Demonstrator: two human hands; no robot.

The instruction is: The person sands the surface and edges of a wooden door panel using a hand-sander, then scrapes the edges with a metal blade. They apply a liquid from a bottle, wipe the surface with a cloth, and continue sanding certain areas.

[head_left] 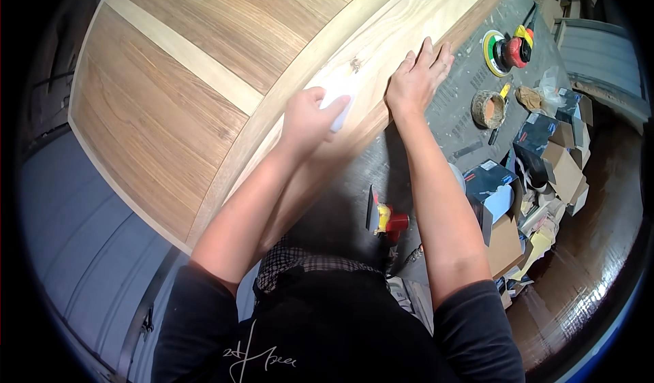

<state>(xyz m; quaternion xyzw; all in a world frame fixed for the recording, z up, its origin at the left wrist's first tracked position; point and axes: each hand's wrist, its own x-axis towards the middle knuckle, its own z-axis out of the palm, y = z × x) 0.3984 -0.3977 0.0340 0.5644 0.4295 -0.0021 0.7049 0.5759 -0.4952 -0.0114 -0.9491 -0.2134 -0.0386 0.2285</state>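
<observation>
A large wooden panel (177,110), dark planks crossed by a pale strip, fills the upper left. Along its right side runs a pale wooden edge board (381,22) with a dark knot. My left hand (310,120), slightly blurred, grips a small white pad (338,114) against this board. My right hand (415,80) lies over the board's outer edge, fingers apart and extended upward, holding nothing.
A grey workbench (456,131) carries a round sander (511,49), a tub of filler (489,109) and a crumpled brown lump (530,99). A red-and-yellow power tool (392,223) lies below the board. Several opened cardboard boxes (565,172) crowd the right side.
</observation>
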